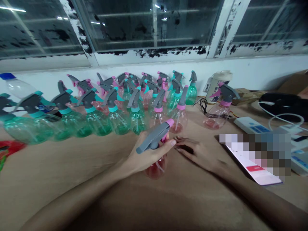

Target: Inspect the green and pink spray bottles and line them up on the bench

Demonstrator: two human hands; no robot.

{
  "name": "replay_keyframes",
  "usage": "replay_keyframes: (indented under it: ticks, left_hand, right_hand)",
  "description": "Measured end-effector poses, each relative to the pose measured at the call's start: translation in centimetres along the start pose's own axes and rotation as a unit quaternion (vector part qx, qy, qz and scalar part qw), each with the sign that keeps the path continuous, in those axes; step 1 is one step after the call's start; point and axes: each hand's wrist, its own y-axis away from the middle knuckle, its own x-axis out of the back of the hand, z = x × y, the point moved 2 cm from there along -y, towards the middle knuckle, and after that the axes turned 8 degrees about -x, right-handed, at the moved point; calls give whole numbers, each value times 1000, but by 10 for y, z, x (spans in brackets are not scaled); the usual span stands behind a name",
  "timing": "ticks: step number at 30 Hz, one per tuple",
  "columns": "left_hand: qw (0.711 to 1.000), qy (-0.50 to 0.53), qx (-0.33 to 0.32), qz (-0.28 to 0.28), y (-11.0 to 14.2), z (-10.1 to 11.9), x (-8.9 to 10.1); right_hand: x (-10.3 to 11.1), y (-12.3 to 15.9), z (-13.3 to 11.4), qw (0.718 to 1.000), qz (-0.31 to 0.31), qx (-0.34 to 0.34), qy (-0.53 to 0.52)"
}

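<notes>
At the left edge, I see a red packet on the table, near a line of green bottles with grey spray heads and teal collars. Pink bottles stand among and behind them, back toward the wall.

Mid-table, nearer the camera, is the held bottle. It has a clear pink body, deeper red low down, and a grey spray head with a pink nozzle pointing right and slightly up. It looks roughly upright; I can't tell whether its base touches the table.

The left hand reaches in from the lower left and is closed around the bottle just under the head, thumb laid across the near side and pointing right. Further right, the right hand comes in low over the table, fingers loosely bent leftward, thumb a little apart from them, and I see nothing in its grasp. So the bottle sits in the left hand and just left of the right fingertips; I can't tell whether those touch it.

Beyond the right hand I have another pink bottle near a cup, then a phone lying beside the right forearm, its screen partly blurred out.
</notes>
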Motion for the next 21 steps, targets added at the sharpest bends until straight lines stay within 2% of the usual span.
replay_keyframes:
  ticks: [9,16,21]
  left_hand:
    - [999,-11,29,17,3,-6,-1]
    - [998,21,-47,43,9,-19,5]
    - [998,-15,-48,41,6,-13,-2]
  right_hand:
    - [0,0,-1,1000,2,2,3]
    - [-1,-1,-1,1000,13,12,6]
    - [-1,0,-6,999,11,3,53]
